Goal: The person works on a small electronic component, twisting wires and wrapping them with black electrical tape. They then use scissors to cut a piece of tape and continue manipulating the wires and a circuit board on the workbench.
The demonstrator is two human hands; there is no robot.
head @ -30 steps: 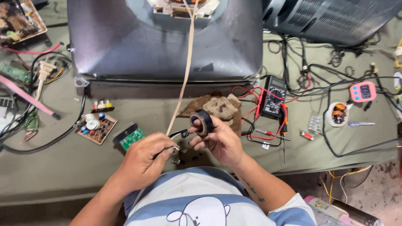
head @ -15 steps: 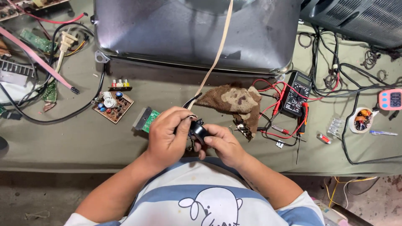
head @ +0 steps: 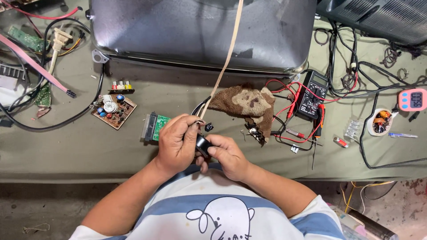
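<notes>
Both hands meet just above the near edge of the green-covered bench (head: 80, 151). My right hand (head: 227, 156) grips a roll of black tape (head: 203, 144) between thumb and fingers. My left hand (head: 177, 141) pinches a bundle of thin wires (head: 199, 120) right above the roll. A tan strap (head: 227, 58) runs from those fingers up across the large grey tube casing (head: 200, 31). A small green circuit board (head: 154, 126) lies just left of my left hand.
A brown rag (head: 245, 104) lies right of the hands, next to a black multimeter (head: 312, 95) with red leads. A brown circuit board (head: 114, 110) sits at left. Tangled cables, a pink timer (head: 412, 99) and a small white dish (head: 379, 122) fill the right.
The view has drifted right and closer. My hands have come down toward my body, and the tape roll, held up plainly a second ago, is now half hidden between them.
</notes>
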